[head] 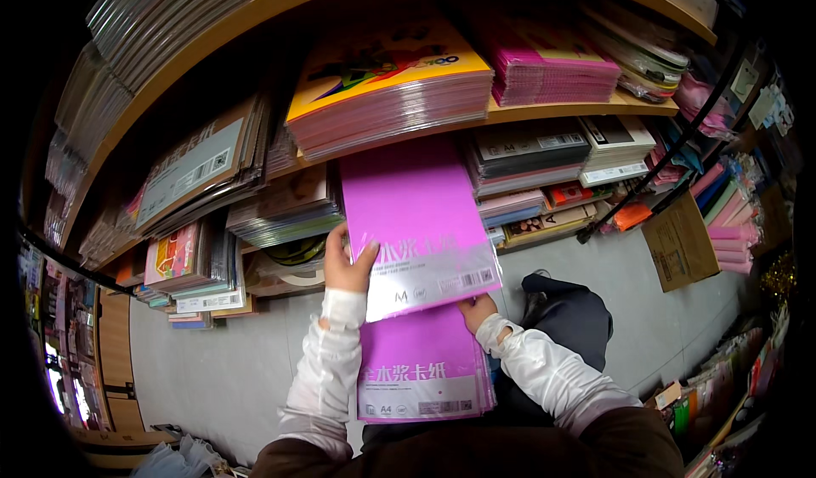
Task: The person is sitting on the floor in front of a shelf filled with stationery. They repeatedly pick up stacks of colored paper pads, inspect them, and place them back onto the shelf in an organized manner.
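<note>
My left hand (349, 260) grips the left edge of a plastic-wrapped pack of purple A4 card paper (411, 197), thumb on top. The pack's far end reaches in under the wooden shelf, between other paper stacks. My right hand (478, 311) is at the pack's near right corner, over a second stack of purple card packs (417, 344) that lies on my lap; its fingertips are hidden beneath the upper pack, so what they hold cannot be told. The near end of the upper pack overlaps the far end of the lap stack.
Yellow-covered packs (389, 108) and pink packs (551, 73) lie on the wooden shelf (644, 104). Dark A4 packs (532, 153) stand lower right, brown and grey packs (197, 166) at left. A black metal post (669, 140) and a cardboard box (682, 245) are at right.
</note>
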### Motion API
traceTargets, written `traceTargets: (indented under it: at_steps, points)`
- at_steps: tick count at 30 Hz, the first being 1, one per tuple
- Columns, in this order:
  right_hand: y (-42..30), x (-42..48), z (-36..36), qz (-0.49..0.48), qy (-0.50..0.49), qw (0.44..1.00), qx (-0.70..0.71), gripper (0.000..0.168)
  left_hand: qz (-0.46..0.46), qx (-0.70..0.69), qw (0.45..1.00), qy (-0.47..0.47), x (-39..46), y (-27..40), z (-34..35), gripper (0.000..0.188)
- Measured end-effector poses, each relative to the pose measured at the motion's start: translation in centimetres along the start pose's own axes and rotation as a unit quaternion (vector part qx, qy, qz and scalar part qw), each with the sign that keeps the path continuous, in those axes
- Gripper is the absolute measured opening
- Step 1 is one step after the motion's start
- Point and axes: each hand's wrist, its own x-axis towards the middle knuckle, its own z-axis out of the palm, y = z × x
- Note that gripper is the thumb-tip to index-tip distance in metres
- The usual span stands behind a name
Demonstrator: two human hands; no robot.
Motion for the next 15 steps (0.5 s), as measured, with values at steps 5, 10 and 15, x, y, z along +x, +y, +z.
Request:
traceTargets:
  at_steps: [5, 10, 15]
  points:
    - [1.1, 0.4, 0.0, 0.042, 0.008, 0.999, 0.009, 0.043, -0.054, 0.035, 0.998, -0.006, 4.1, -4.2, -0.4, 0.042]
    - [0.0, 0.0, -0.3, 0.019, 0.017, 0.999, 0.028, 0.043, -0.045, 0.244, 0.968, -0.036, 1.7, -2.6, -1.1, 0.063]
    - [0.1, 0.0, -0.1, 0.013, 0.032, 0.999, -0.026, 0.038, 0.159, 0.532, 0.825, -0.103, -3.1, 1.0, 2.2, 0.092]
